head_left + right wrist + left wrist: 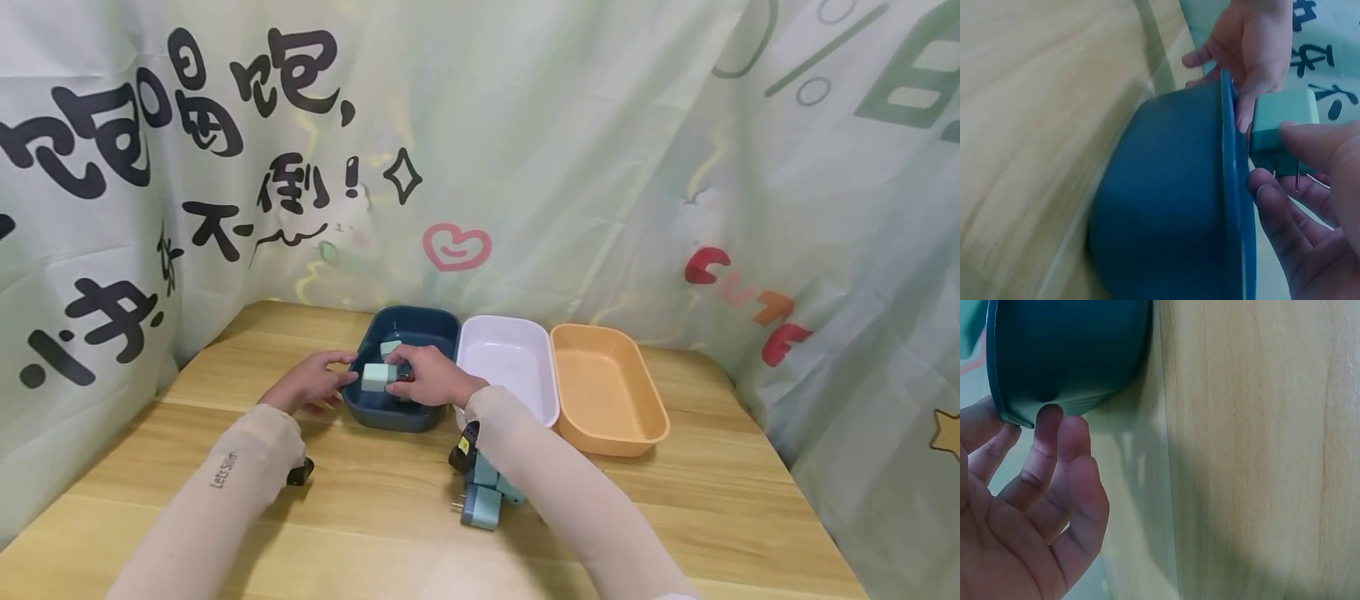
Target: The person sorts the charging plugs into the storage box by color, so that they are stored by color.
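My right hand (431, 375) pinches a pale green and teal plug-in charger (378, 377) over the dark blue bin (401, 421). In the right wrist view, metal prongs stick out of the charger (1285, 115) beside the thumb. Another pale green charger (390, 348) lies inside that bin, partly covered by the hand. My left hand (311, 382) is at the bin's left rim. In the left wrist view, thumb and fingers of the left hand (1029, 506) take the rim of the bin (1072, 356) between them, the other fingers loosely bent.
A white bin (506, 332) and an orange bin (607, 442) stand in a row right of the blue one. Several teal chargers (482, 504) lie on the wooden table (360, 517), partly under the right forearm. A printed curtain (570, 167) hangs behind.
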A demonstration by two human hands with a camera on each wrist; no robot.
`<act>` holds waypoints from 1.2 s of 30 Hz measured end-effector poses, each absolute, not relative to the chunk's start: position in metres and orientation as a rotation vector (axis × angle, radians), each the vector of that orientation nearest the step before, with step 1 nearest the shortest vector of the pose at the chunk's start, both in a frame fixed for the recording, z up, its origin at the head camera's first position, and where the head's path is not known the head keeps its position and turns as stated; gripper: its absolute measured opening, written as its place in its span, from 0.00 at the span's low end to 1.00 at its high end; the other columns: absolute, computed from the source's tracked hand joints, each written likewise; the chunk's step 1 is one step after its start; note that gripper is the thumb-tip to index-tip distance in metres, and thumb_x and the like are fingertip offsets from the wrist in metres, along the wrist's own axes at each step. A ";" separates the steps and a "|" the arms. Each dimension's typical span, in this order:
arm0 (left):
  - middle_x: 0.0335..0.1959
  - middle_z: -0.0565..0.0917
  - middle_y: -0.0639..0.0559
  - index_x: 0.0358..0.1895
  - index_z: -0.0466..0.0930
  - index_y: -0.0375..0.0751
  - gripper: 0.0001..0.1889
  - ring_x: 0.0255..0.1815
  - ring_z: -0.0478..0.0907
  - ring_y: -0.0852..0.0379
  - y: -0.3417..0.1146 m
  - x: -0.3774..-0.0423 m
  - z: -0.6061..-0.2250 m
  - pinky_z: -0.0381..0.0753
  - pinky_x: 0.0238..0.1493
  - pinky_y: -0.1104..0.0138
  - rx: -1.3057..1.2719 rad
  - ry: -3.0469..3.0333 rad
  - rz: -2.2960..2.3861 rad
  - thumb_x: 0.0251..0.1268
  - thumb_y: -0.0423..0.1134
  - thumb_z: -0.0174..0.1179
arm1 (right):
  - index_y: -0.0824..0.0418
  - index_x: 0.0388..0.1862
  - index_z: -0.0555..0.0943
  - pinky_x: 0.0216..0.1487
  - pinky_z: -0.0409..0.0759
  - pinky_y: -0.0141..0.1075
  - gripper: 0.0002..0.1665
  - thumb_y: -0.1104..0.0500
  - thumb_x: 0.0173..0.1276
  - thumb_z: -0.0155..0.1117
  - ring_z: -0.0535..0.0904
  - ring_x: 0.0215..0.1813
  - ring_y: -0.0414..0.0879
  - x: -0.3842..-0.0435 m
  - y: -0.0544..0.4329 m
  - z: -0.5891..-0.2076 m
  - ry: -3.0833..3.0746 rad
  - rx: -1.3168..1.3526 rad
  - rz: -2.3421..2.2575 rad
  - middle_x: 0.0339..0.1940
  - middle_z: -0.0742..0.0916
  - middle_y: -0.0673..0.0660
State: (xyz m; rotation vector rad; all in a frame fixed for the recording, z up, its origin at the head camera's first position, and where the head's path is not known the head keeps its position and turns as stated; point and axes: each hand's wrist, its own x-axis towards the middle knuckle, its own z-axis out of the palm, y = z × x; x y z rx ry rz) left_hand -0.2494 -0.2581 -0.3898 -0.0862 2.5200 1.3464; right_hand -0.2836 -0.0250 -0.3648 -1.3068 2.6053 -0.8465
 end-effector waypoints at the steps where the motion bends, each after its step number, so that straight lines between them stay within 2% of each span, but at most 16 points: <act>1: 0.45 0.79 0.40 0.74 0.59 0.43 0.28 0.34 0.79 0.46 -0.258 -0.249 -0.390 0.79 0.32 0.55 -0.082 2.516 1.350 0.74 0.43 0.53 | 0.60 0.54 0.78 0.39 0.75 0.27 0.20 0.56 0.66 0.68 0.78 0.31 0.38 -0.285 -0.025 -0.365 2.605 -1.297 -0.847 0.42 0.83 0.52; 22: 0.45 0.77 0.40 0.74 0.61 0.46 0.27 0.34 0.78 0.46 -0.259 -0.251 -0.390 0.79 0.31 0.58 -0.101 2.524 1.341 0.75 0.44 0.52 | 0.59 0.54 0.79 0.43 0.75 0.29 0.21 0.52 0.65 0.69 0.77 0.37 0.40 -0.313 -0.044 -0.383 2.617 -1.124 -0.882 0.41 0.83 0.50; 29: 0.42 0.77 0.41 0.74 0.60 0.46 0.28 0.34 0.78 0.46 -0.259 -0.253 -0.391 0.79 0.31 0.58 -0.096 2.520 1.340 0.75 0.45 0.52 | 0.58 0.50 0.80 0.43 0.75 0.31 0.17 0.53 0.64 0.69 0.77 0.38 0.41 -0.319 -0.046 -0.391 2.621 -1.071 -0.912 0.38 0.83 0.50; 36: 0.47 0.78 0.40 0.74 0.60 0.46 0.28 0.35 0.79 0.46 -0.259 -0.251 -0.390 0.79 0.32 0.57 -0.111 2.515 1.344 0.75 0.44 0.52 | 0.59 0.50 0.80 0.45 0.74 0.32 0.18 0.54 0.64 0.69 0.77 0.38 0.42 -0.319 -0.048 -0.392 2.643 -1.023 -0.929 0.39 0.84 0.52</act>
